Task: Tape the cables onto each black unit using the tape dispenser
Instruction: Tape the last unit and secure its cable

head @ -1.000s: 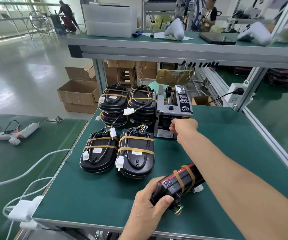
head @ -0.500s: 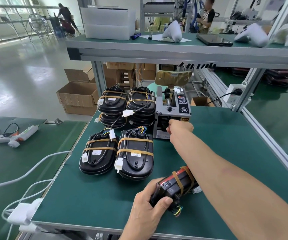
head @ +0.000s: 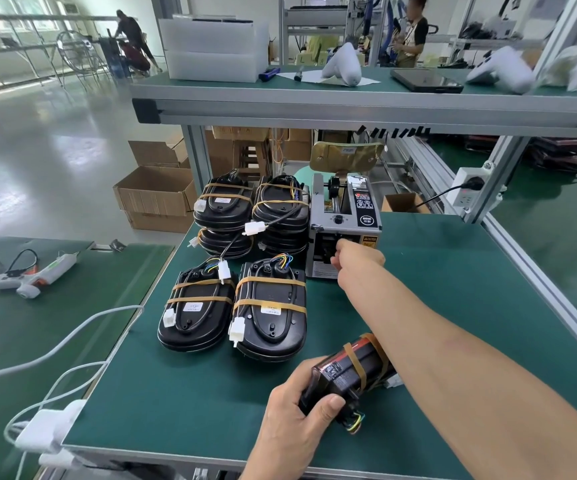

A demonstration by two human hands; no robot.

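My left hand (head: 295,415) grips a black unit (head: 344,374) lying on its side near the front of the green bench (head: 183,403); amber tape bands cross it and coloured wires hang from its near end. My right hand (head: 356,259) reaches to the outlet of the grey tape dispenser (head: 344,225), its fingers curled at the slot; whether they pinch tape is hidden. Two taped black units (head: 195,308) (head: 269,308) lie side by side at mid-bench. Behind them stand two stacks of taped units (head: 224,206) (head: 281,209).
A metal shelf (head: 349,109) overhangs the bench's back. A glue gun (head: 32,275) lies on the left table, and white cables (head: 72,341) run to a power strip (head: 48,427) at the bench's left corner. Cardboard boxes (head: 155,195) stand on the floor beyond.
My right hand has stayed at the dispenser's outlet, shifting slightly lower against the slot. The left hand keeps its grip on the unit.
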